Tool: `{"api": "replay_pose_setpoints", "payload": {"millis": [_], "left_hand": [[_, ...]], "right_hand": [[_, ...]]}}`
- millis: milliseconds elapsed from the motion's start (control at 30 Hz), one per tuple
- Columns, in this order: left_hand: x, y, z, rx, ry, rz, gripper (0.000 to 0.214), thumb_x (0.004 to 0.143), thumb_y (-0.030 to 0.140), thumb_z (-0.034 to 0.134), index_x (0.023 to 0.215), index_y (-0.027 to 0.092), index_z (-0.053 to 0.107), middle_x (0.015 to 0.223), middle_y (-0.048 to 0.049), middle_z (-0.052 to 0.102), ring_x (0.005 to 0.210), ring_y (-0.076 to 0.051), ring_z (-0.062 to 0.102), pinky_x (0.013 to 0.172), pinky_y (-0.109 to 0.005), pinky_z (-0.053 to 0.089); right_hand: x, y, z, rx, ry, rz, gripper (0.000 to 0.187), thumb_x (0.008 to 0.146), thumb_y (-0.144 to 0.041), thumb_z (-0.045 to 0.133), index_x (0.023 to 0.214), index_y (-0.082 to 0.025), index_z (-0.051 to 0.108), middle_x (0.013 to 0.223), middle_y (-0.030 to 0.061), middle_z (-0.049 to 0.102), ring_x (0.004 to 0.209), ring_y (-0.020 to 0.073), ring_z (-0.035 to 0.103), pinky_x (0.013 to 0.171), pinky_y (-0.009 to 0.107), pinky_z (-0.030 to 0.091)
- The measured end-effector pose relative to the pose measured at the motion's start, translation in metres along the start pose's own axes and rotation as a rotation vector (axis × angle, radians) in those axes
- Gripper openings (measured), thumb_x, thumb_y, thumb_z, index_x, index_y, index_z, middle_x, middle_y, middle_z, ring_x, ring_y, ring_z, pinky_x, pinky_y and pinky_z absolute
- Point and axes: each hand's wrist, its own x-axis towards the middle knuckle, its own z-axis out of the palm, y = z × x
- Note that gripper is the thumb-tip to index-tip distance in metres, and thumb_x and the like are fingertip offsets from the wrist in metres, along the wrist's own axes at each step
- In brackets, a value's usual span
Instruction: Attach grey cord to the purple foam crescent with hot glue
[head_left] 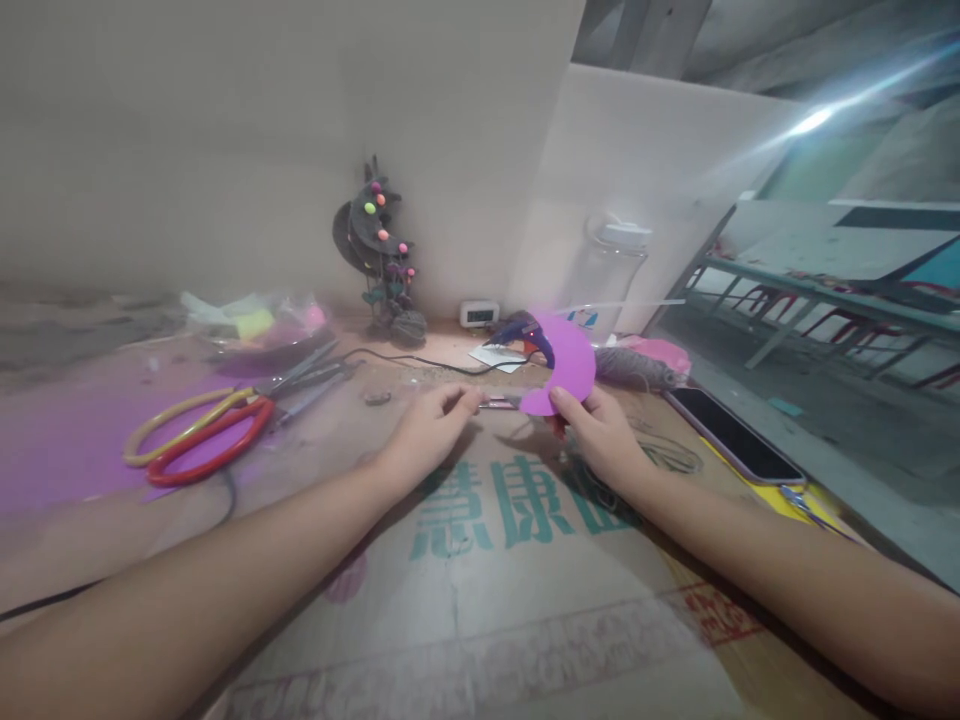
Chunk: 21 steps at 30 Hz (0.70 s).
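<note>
My right hand (600, 430) pinches the lower tip of a pink crescent-shaped cut-out (566, 365) and holds it upright above the cardboard sheet (510, 580). My left hand (431, 425) rests on the cardboard just left of it, fingers curled together toward a small thin object (499, 403) lying between the hands; whether it grips that object I cannot tell. Behind the crescent lies a purple glue gun (525, 332) with a black cord.
Two pairs of scissors, red-handled (210, 445) and yellow-handled (180, 415), lie at the left on purple sheet. A phone (731, 435) lies at the right edge. A clear bottle (607, 275), a dark crescent ornament with beads (375, 240), a plastic bag (255, 325) and a twine ball (637, 368) stand behind.
</note>
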Motion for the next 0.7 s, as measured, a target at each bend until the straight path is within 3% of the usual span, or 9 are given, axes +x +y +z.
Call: {"api": "replay_pose_setpoints", "payload": {"millis": [200,567,700], "left_hand": [[-0.0017,0.0011,0.0033,0.051,-0.089,0.028,0.032,0.086,0.044,0.052,0.087,0.017,0.069,0.087,-0.0034,0.072,0.081,-0.02,0.063,0.07,-0.026,0.045],[-0.003,-0.0047,0.005,0.042,-0.13,0.004,0.032,0.083,0.045,0.055,0.084,0.016,0.067,0.077,-0.0027,0.068,0.064,-0.015,0.055,0.057,-0.024,0.04],[-0.0028,-0.0039,0.0051,0.05,-0.138,0.021,0.032,0.084,0.044,0.052,0.085,0.015,0.066,0.076,-0.0022,0.066,0.066,-0.015,0.054,0.059,-0.024,0.041]], "right_hand": [[-0.0038,-0.0025,0.0042,-0.044,-0.117,0.057,0.042,0.084,-0.055,0.051,0.065,-0.017,0.053,0.055,-0.001,0.052,0.049,0.0105,0.045,0.046,0.022,0.036],[-0.004,0.0023,0.0048,-0.039,-0.133,0.036,0.039,0.084,-0.053,0.051,0.068,-0.018,0.052,0.056,-0.0019,0.052,0.049,0.01,0.045,0.046,0.021,0.037],[-0.0033,0.0028,0.0046,-0.055,-0.134,0.042,0.038,0.083,-0.052,0.054,0.067,-0.017,0.055,0.056,-0.001,0.052,0.049,0.0103,0.046,0.045,0.021,0.037]]}}
